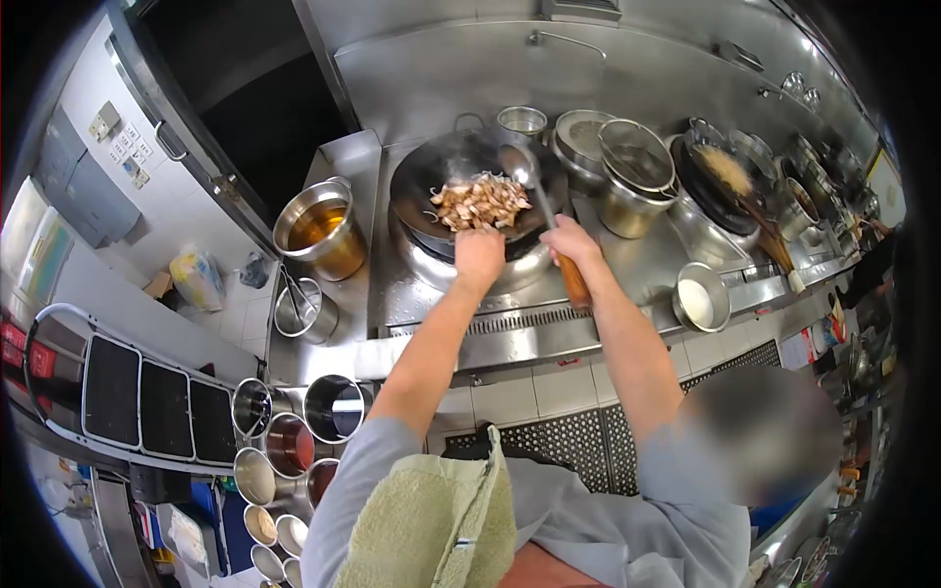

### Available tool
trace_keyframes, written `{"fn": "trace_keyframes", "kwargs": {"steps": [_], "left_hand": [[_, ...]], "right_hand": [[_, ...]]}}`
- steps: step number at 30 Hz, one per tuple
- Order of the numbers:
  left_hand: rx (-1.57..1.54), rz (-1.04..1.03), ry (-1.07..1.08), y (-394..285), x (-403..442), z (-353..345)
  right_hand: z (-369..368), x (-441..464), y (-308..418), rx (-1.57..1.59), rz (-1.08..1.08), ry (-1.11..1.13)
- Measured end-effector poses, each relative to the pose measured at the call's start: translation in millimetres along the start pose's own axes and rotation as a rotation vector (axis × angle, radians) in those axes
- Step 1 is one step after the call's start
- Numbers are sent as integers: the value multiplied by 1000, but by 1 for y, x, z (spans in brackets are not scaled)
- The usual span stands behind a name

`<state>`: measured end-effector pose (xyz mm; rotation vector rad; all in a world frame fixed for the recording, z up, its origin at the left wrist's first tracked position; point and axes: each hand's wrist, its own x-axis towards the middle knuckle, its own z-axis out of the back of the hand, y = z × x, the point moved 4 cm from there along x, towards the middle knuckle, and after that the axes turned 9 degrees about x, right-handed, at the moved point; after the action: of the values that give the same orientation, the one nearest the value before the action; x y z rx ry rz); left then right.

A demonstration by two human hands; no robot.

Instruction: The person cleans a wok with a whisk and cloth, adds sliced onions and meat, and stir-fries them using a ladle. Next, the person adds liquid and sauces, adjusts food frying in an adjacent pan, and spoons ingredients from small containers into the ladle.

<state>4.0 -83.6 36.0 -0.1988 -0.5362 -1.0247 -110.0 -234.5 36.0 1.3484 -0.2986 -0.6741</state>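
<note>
Chunks of browned food (480, 202) steam in a large dark wok (417, 186) on the burner. At the wok's near rim, my left hand (479, 255) is closed, and what it grips is hidden beneath it. My right hand (571, 242) is wrapped round the handle of a metal ladle (519, 165). The ladle's wooden grip (572, 284) points down toward me, and its bowl is over the right side of the wok, beside the food.
Left of the stove stands a pot of amber liquid (323, 227). Strainers (637, 157) and pots are to the right of the wok, with a second wok (720, 181) beyond. A bowl of white contents (701, 297) sits at the front edge. Seasoning containers (255, 476) stand lower left.
</note>
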Motion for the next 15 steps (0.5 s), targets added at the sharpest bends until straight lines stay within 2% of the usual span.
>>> {"fn": "trace_keyframes", "kwargs": {"steps": [2,4,6,7,8,10,11,12,14,15], "left_hand": [[-129,-48,-40,14,-5,-4],[-184,-32,-6,33,-10,-12],[-231,-11,-3,49,-2,-24],[-268,11,-3,55,-3,-42],[-309,29,13,56,-11,-54],[-344,50,79,34,-20,-37],[-309,34,38,16,-27,-9],[-264,17,-17,4,-28,23],[-371,-17,-148,-13,-39,72],[-317,26,-64,-15,-37,63]], "right_hand": [[-26,19,6,74,-124,197],[-29,10,-4,125,-178,265],[-19,-24,36,-202,-96,403],[-23,-48,58,-358,-55,318],[-24,-52,43,-355,-71,319],[-15,-64,35,-767,588,-17],[-10,-89,57,-605,341,91],[1,-108,81,-611,360,86],[20,-142,91,-388,-15,284],[31,-154,92,-316,-65,369]]}}
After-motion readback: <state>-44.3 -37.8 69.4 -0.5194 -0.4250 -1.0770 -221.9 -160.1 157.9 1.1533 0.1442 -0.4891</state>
